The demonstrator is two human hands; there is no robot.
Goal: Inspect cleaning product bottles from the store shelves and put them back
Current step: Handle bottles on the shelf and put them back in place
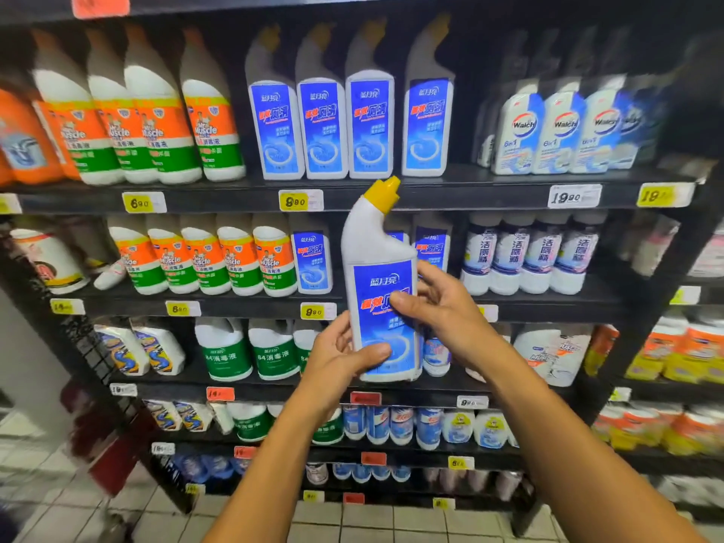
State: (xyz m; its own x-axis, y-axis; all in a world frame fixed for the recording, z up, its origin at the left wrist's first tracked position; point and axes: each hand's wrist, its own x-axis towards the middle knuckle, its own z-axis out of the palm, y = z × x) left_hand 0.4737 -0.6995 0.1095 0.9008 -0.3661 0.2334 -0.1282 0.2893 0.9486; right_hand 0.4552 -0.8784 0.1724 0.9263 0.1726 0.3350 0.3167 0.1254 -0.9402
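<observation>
Across the whole view we see a black shelving unit (431, 197) with several levels, all filled with cleaning products and edged with yellow, white and red price tags. On its top visible level stand orange-and-green Mr Muscle bottles (156, 123) at the left, four white bottles with blue labels (344, 127) in the middle and Walch bottles (548, 131) at the right. One level lower we find more orange-and-green bottles, some blue-label bottles and a row of white bottles with dark caps (529, 256). Below that stand green-label jugs (250, 350), and the lower levels are too blurred for us to read. At the bottom left we see a tiled floor (352, 523).

In front of the shelves, at the centre, we hold up a toilet cleaner bottle (382, 276), white with a bent neck, a blue label and a yellow cap (382, 194). It stands upright and is off the shelf, carried by both hands. Our left hand (337, 358) grips its lower part, the thumb curled over the front of the label near the bottom. Our right hand (442, 307) holds the right side at the middle, with the thumb pressed on the label and the fingers going behind the bottle.
</observation>
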